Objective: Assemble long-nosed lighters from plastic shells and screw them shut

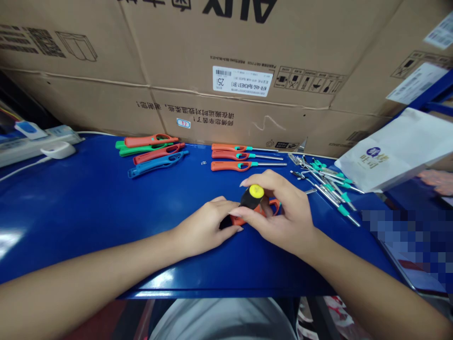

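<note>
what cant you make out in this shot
Head view:
- orange part: mostly covered by the left hand and right hand.
- screwdriver: tip hidden under the right hand.
- pixelated patch right of the metal tubes: whatever lies there is blurred.
- another person's hand: cut off by the right edge.

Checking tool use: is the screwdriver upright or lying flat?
Roughly upright: the screwdriver has its yellow cap on top, gripped by the right hand above the orange piece; tip hidden.
</note>
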Demonstrator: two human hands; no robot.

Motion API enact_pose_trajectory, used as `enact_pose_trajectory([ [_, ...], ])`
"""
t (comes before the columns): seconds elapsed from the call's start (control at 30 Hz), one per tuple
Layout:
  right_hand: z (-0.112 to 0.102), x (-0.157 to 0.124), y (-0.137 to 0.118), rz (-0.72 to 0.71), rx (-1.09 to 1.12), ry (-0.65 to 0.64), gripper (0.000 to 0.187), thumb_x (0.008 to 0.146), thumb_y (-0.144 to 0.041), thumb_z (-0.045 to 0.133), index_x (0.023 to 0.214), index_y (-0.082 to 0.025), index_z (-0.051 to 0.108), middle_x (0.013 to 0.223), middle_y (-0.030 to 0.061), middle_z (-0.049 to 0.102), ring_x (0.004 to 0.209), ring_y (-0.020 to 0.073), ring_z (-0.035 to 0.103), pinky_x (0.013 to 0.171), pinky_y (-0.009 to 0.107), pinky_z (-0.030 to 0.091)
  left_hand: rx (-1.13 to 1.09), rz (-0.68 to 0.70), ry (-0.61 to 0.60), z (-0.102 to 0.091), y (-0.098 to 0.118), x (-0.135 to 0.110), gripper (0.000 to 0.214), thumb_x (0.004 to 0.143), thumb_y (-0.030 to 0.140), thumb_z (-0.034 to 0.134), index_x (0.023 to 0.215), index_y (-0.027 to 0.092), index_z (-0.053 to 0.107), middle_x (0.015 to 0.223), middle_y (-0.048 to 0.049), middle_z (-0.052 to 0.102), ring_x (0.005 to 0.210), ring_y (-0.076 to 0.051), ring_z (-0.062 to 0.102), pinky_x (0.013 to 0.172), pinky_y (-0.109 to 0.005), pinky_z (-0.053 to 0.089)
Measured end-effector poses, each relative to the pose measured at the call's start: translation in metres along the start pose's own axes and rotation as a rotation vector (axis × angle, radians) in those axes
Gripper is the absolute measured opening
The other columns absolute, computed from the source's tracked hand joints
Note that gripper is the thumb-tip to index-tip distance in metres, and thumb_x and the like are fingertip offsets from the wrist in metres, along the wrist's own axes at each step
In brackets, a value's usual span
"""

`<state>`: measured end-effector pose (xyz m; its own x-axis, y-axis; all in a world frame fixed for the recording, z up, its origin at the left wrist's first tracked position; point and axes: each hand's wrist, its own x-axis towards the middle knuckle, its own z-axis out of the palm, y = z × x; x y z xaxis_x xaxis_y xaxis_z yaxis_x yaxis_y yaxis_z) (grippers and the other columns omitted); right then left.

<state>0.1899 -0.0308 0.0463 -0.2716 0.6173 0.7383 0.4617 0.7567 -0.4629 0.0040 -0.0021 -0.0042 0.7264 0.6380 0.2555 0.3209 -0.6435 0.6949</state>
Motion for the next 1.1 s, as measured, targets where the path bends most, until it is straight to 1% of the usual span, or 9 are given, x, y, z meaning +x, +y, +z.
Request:
enact_pose_trajectory([
  [0.17, -0.01, 0.008, 0.001, 0.073, -0.014, 0.086, 0.031, 0.078, -0.031, 0.085, 0.097, -0.024, 0.063, 0.089, 0.0015, 0.068, 0.067, 0.0137, 0.063, 0.048, 0.023, 0.051, 0.092, 0.023, -0.032, -0.004, -0.001, -0.003, 0.035, 0.09, 0.02, 0.07, 0.125, 0.02, 0.063, 0.101, -0.005, 0.071, 0.093, -0.021, 0.066, 0.086, -0.035, 0.054],
  [0.33, -0.054, 0.029, 0.012, 0.166, 0.063, 0.449, 0.026, 0.078, -0.029, 0.084, 0.09, -0.025, 0.06, 0.084, -0.0015, 0.062, 0.049, 0.0092, 0.057, 0.04, 0.024, 0.049, 0.264, -0.05, -0.147, -0.027, 0.005, -0.007, 0.057, 0.084, 0.011, 0.068, 0.139, 0.022, 0.056, 0.122, -0.0092, 0.069, 0.11, -0.027, 0.066, 0.094, -0.038, 0.054],
  [0.37, -0.065, 0.031, 0.018, 0.207, 0.052, 0.445, 0.029, 0.076, -0.03, 0.085, 0.089, -0.025, 0.06, 0.08, -0.0021, 0.062, 0.048, 0.0101, 0.059, 0.042, 0.025, 0.05, 0.318, -0.056, -0.172, -0.032, 0.008, -0.007, 0.057, 0.083, 0.008, 0.065, 0.138, 0.022, 0.057, 0.124, -0.0097, 0.069, 0.113, -0.028, 0.066, 0.095, -0.04, 0.054],
  [0.47, -0.092, 0.027, 0.042, 0.441, -0.113, 0.208, 0.037, 0.065, -0.034, 0.088, 0.077, -0.024, 0.055, 0.067, -0.0014, 0.065, 0.049, 0.0158, 0.063, 0.044, 0.027, 0.047, 0.484, -0.088, -0.242, -0.043, 0.015, -0.006, 0.055, 0.082, 0.01, 0.063, 0.136, 0.018, 0.059, 0.124, -0.0121, 0.069, 0.111, -0.033, 0.067, 0.094, -0.045, 0.054],
  [0.57, -0.104, 0.013, 0.065, 0.725, -0.435, -0.095, 0.028, 0.074, -0.035, 0.075, 0.074, -0.024, 0.049, 0.061, -0.0024, 0.064, 0.05, 0.0181, 0.064, 0.051, 0.028, 0.045, 0.54, -0.131, -0.264, -0.044, 0.018, -0.003, 0.048, 0.086, 0.022, 0.069, 0.134, 0.016, 0.061, 0.124, -0.014, 0.068, 0.111, -0.035, 0.066, 0.094, -0.048, 0.054],
  [0.67, -0.11, 0.0, 0.083, 0.794, -0.68, -0.372, 0.021, 0.074, -0.027, 0.066, 0.072, -0.024, 0.045, 0.056, -0.0032, 0.058, 0.051, 0.0175, 0.058, 0.053, 0.028, 0.038, 0.475, -0.151, -0.273, -0.04, 0.014, 0.001, 0.041, 0.092, 0.023, 0.066, 0.132, 0.016, 0.062, 0.123, -0.0136, 0.065, 0.11, -0.031, 0.065, 0.094, -0.044, 0.055],
  [0.77, -0.116, -0.01, 0.097, 0.832, -0.763, -0.666, 0.014, 0.072, -0.024, 0.064, 0.076, -0.023, 0.05, 0.068, 0.0005, 0.065, 0.061, 0.0186, 0.059, 0.057, 0.028, 0.036, 0.38, -0.151, -0.265, -0.037, 0.006, 0.002, 0.032, 0.094, 0.017, 0.062, 0.126, 0.016, 0.064, 0.118, -0.0118, 0.064, 0.108, -0.027, 0.064, 0.094, -0.04, 0.054],
  [0.87, -0.122, -0.018, 0.107, 0.915, -0.781, -0.756, 0.017, 0.071, -0.026, 0.065, 0.084, -0.023, 0.055, 0.073, 0.002, 0.068, 0.063, 0.0198, 0.061, 0.056, 0.029, 0.035, 0.335, -0.138, -0.226, -0.039, -0.002, 0.003, 0.025, 0.095, 0.017, 0.06, 0.119, 0.017, 0.065, 0.116, -0.0104, 0.063, 0.107, -0.025, 0.063, 0.094, -0.039, 0.053],
  [1.1, -0.131, -0.018, 0.119, 1.026, -0.856, -0.785, 0.023, 0.072, -0.025, 0.064, 0.094, -0.024, 0.057, 0.088, 0.005, 0.071, 0.074, 0.0225, 0.065, 0.059, 0.029, 0.038, 0.415, -0.066, -0.092, -0.069, -0.029, 0.027, 0.024, 0.094, 0.028, 0.059, 0.113, 0.016, 0.066, 0.112, -0.0115, 0.065, 0.106, -0.026, 0.064, 0.097, -0.04, 0.053],
])
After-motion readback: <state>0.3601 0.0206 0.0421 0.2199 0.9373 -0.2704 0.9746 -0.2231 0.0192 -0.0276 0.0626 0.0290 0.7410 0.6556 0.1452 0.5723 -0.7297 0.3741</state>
